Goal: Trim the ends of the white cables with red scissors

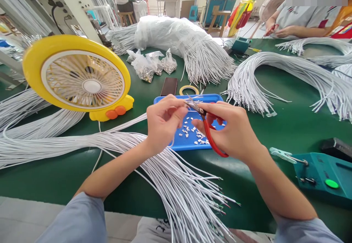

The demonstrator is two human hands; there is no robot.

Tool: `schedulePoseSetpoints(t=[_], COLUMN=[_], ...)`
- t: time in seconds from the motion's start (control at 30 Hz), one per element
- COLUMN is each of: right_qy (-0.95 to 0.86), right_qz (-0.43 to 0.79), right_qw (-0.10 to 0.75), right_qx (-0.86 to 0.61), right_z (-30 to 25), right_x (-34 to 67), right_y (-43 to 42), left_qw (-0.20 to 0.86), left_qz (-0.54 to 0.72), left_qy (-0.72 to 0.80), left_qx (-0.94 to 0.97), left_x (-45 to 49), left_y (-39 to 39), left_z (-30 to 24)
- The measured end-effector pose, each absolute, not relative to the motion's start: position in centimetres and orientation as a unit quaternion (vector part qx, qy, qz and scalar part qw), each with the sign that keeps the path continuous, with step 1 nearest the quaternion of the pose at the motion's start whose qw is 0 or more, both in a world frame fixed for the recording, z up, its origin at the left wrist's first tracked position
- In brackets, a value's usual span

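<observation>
My right hand (pixel 229 127) grips a pair of red-handled scissors (pixel 209 134), their blades pointing up and left toward my left fingertips. My left hand (pixel 166 122) is closed in a pinch over the blue tray (pixel 165 147); a thin white cable seems to run from it, though its end is hidden by the fingers and blades. Small silvery connector pieces (pixel 202 138) lie scattered in the tray under both hands. A large bundle of white cables (pixel 154 155) spreads across the table below my left forearm, some with coloured wire ends.
A yellow fan (pixel 92 87) stands at the left. Behind the tray lie a dark phone (pixel 169 86), a tape roll (pixel 188 90) and bags of metal parts (pixel 147 70). More cable bundles (pixel 255 74) cover the back. A green device (pixel 324 177) sits at right; a co-worker (pixel 302 21) sits across.
</observation>
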State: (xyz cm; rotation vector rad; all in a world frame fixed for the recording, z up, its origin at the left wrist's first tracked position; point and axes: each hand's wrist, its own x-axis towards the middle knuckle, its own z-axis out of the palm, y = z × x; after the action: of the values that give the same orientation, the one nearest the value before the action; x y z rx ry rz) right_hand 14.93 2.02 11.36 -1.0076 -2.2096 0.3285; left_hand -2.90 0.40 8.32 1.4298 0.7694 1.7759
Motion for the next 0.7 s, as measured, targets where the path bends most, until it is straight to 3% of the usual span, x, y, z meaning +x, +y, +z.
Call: schedulePoseSetpoints(t=[0.1,0.2,0.27,0.43,0.7], right_qy=[-0.794,-0.717,-0.69,-0.683,-0.713], right_qz=[0.19,0.282,0.323,0.42,0.388], right_qw=[0.393,0.505,0.533,0.513,0.502], right_qx=[-0.423,-0.389,-0.369,-0.305,-0.298], right_z=[11.7,12.1,12.2,11.9,12.0], right_x=[15.2,15.1,14.9,14.6,14.9], right_y=[2.7,2.5,2.1,1.5,1.2], left_qw=[0.444,0.436,0.432,0.424,0.386], left_qz=[0.709,0.684,0.646,0.611,0.595], left_qy=[0.306,0.318,0.322,0.318,0.366], left_qx=[0.455,0.49,0.54,0.589,0.602], left_x=[-3.2,-2.9,-2.5,-1.7,-1.4], left_y=[0.7,0.2,-0.4,-1.2,-1.1], left_z=[8.7,9.0,9.0,8.6,8.5])
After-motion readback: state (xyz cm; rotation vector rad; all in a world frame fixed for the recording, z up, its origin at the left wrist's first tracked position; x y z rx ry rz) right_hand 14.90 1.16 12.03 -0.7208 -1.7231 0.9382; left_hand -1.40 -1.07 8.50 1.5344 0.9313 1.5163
